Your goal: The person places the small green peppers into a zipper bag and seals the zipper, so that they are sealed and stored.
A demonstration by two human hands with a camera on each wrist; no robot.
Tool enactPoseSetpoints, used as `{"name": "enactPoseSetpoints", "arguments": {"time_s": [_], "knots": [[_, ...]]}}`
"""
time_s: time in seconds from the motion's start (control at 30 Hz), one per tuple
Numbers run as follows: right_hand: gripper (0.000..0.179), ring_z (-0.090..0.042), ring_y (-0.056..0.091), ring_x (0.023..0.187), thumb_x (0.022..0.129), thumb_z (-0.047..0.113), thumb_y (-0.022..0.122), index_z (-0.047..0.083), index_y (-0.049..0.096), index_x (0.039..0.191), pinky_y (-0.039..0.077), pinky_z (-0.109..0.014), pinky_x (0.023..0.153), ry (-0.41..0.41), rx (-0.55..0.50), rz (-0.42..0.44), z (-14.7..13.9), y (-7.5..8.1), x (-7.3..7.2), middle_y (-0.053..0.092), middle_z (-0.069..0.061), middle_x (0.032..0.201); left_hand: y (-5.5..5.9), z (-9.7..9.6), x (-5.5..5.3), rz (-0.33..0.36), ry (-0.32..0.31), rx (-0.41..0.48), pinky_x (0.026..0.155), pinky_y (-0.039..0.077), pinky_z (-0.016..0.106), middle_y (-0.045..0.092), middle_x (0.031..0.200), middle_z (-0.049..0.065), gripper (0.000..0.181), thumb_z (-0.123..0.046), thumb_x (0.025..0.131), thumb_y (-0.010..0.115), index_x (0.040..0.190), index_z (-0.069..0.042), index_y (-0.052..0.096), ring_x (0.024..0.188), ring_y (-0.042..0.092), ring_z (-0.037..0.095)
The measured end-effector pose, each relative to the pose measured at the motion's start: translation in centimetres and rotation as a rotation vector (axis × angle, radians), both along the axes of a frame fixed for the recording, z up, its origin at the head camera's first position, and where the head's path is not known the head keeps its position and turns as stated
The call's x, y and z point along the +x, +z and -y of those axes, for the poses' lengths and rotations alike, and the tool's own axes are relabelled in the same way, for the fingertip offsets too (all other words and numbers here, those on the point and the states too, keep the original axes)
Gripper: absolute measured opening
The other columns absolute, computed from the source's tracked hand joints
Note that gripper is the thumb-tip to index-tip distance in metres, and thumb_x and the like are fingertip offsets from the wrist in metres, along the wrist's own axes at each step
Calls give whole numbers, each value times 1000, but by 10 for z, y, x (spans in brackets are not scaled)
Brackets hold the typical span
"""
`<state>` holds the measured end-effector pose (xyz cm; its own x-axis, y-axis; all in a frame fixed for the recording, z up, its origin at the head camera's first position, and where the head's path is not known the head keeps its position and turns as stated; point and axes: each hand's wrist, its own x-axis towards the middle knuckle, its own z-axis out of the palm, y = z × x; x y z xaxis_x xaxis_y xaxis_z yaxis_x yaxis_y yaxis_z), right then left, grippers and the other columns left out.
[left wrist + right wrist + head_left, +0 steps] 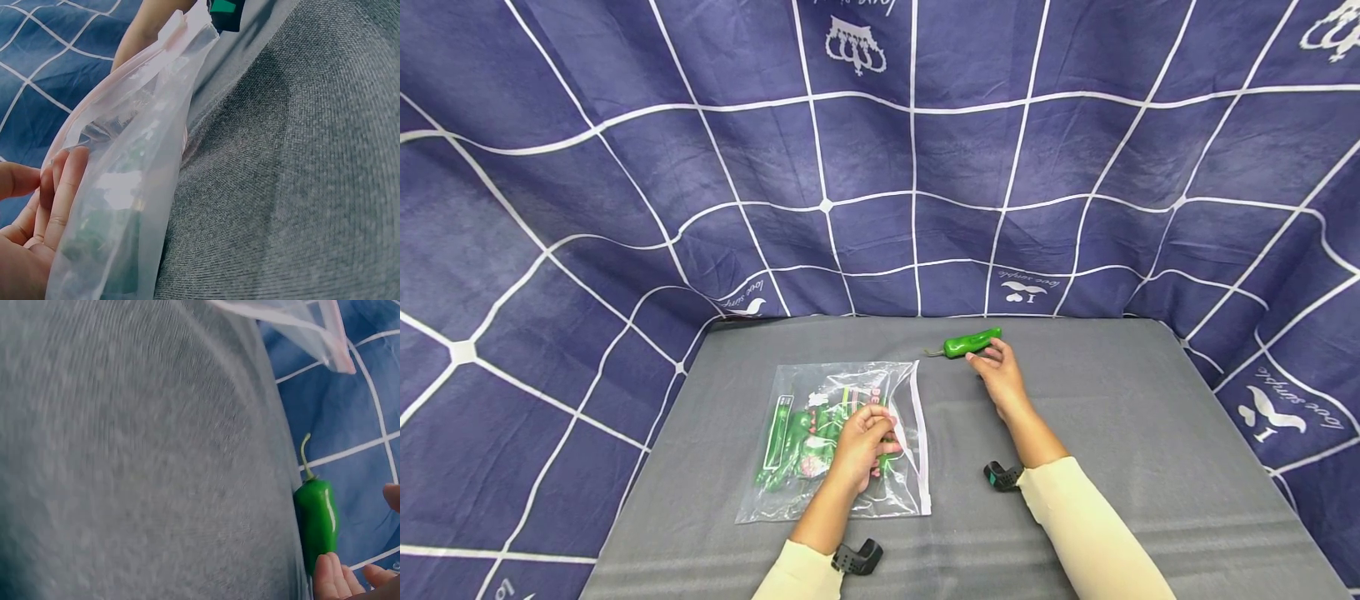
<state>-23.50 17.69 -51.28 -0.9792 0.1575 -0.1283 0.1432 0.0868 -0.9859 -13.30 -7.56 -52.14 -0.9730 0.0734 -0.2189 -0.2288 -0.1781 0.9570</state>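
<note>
A long green pepper [972,342] with a thin stem lies near the far edge of the grey table. At its right end is my right hand [1003,379], fingertips touching it and thumb held apart. The right wrist view shows the same pepper [317,515] from the side, the fingers [334,575] at its lower end. A clear printed zip bag [887,500] lies to the left with green peppers [786,454] inside. My left hand [867,442] pinches the bag's upper layer near its mouth between thumb and fingers. That raised plastic [134,137] stands apart from the layer beneath.
The grey cloth table [1075,400] extends right of the bag and toward me. A blue curtain [880,158] with white lines hangs behind and along both sides. Dark wrist bands [859,557] are worn on both arms.
</note>
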Motion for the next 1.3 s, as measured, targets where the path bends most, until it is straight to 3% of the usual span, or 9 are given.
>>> {"name": "enactPoseSetpoints", "arguments": {"time_s": [0.13,0.27,0.53,1.0,1.3], "knots": [[81,-35,44,137,96,22,67,5,19,159,44,-38,108,-2,12,35,-3,-3,-4,34,-25,155,-1,0,0,-2,-3,3,53,56,21,64,83,-1,14,-6,92,61,105,-2,58,66,67,13],[86,-36,43,140,96,25,67,5,13,160,41,-46,115,4,34,58,-5,-5,-9,32,-24,157,-2,0,0,-6,-2,5,55,57,22,64,83,-1,12,-6,92,60,104,-2,57,66,67,13],[89,-40,45,139,95,24,67,-2,10,159,40,-50,117,10,86,71,-6,-7,-20,33,-29,155,-3,0,-1,-10,-1,14,60,60,23,64,84,-1,12,-5,92,60,103,-2,57,69,66,12],[74,-37,49,122,94,26,68,-6,33,151,44,-47,106,-7,199,59,-1,-6,-41,46,-31,142,-1,0,-1,-21,2,18,66,63,28,63,84,0,12,-4,93,59,104,1,58,73,64,13],[69,-30,46,110,91,31,73,-4,44,143,44,-42,99,-29,293,67,0,-10,-52,47,-21,123,-2,0,1,-14,-5,3,40,41,16,63,79,-3,11,-8,92,60,102,-4,57,62,68,13]]}}
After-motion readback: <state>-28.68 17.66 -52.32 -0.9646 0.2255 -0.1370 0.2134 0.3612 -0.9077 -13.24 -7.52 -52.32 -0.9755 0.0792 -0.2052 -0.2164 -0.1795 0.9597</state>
